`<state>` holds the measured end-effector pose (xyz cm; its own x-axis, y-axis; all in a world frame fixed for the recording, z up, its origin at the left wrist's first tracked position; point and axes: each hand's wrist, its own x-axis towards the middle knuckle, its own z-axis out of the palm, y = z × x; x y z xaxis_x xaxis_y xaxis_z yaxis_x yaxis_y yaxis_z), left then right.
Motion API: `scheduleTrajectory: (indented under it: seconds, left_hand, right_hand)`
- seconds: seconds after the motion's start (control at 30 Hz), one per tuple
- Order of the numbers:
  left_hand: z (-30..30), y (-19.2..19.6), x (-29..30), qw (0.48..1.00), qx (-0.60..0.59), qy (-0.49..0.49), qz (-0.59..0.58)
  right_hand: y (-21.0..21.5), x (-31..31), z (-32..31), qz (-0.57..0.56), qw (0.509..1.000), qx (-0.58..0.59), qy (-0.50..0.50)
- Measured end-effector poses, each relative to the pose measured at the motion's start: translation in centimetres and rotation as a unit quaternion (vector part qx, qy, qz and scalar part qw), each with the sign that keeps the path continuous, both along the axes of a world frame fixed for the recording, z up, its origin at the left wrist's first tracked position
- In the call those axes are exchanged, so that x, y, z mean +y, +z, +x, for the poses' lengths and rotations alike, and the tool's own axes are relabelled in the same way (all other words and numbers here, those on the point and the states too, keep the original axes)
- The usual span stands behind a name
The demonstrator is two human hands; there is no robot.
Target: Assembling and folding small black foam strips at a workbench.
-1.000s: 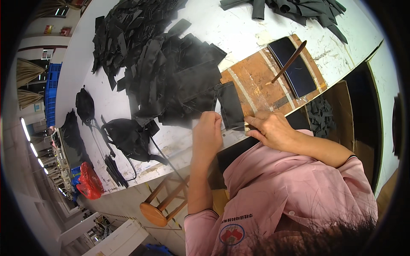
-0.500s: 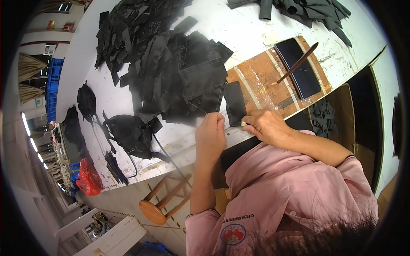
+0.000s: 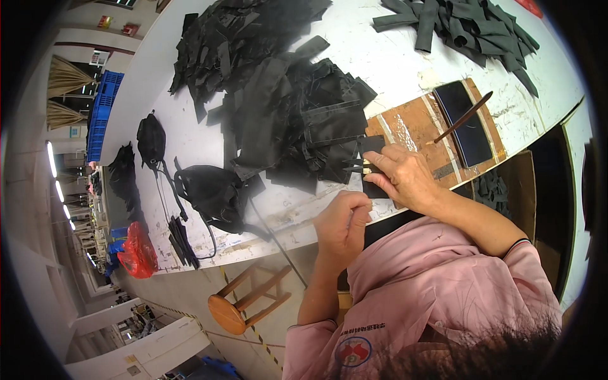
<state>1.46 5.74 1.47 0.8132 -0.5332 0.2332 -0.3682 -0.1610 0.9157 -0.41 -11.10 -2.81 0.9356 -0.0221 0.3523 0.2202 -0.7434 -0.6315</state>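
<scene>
White desk [image 3: 354, 44], scuffed, in a workshop. R grip [image 3: 405, 174] pinched: thumb & index closed on small pronged tool [image 3: 365, 166], dark prongs pointing L; too small to tell exact kind. Black fabric piece [image 3: 373, 143] lies flat directly under R grip, partly hidden by it, btwn fabric pile [image 3: 272, 114] & taped brown board [image 3: 405, 126]. L grip [image 3: 345, 225] fisted, fingers curled in; can't tell if anything's inside. It's at desk's front edge, just L of & nearer the body than fabric piece, apart from R grip. R forearm comes in from lower R, slanting up-L, back of hand up; L forearm runs up from lower edge, fist at top. Farther out: fabric pile spreads beyond & L of hands; dark phone [image 3: 465, 139] on board w/ tilted brown stick [image 3: 474, 109] in front; 2 black pouches w/ straps [image 3: 206, 193] on L; dark strips [image 3: 465, 28] far R; red plastic bag [image 3: 138, 250] nr desk's L corner; wooden stool [image 3: 226, 315] on floor.
</scene>
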Motion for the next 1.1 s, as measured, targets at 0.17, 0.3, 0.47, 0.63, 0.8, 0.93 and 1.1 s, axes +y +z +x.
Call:
scheduleTrajectory:
  seconds: [0.17, 0.3, 0.47, 0.63, 0.8, 0.93, 1.1]
  left_hand:
    - [0.1, 0.3, -1.0, 0.997, 0.032, -0.002, -0.067]
    - [0.1, 0.3, -1.7, 0.995, 0.028, -0.011, -0.091]
    - [-0.3, 0.2, -2.6, 0.993, 0.01, -0.033, -0.11]
    - [-1.1, 0.1, -3.2, 0.992, 0.032, -0.056, -0.111]
    - [-1.6, 0.2, -4.0, 0.987, 0.044, -0.092, -0.121]
    - [-1.8, 0.2, -4.7, 0.984, 0.048, -0.105, -0.135]
    - [-1.9, 0.6, -5.2, 0.98, 0.056, -0.115, -0.15]
  right_hand:
    - [0.1, 0.6, 1.4, 0.005, 0.999, -0.032, -0.01]
    - [0.0, 1.2, 3.0, 0.005, 0.999, -0.039, -0.007]
    - [-0.2, 2.1, 4.3, -0.01, 0.997, -0.07, -0.01]
    - [-0.1, 2.9, 4.6, -0.002, 0.998, -0.057, -0.012]
    - [0.2, 2.8, 4.2, 0.019, 0.998, -0.054, -0.013]
    - [0.4, 2.3, 3.8, 0.038, 0.997, -0.055, -0.024]
    - [0.5, 1.9, 3.4, 0.075, 0.997, -0.013, -0.033]
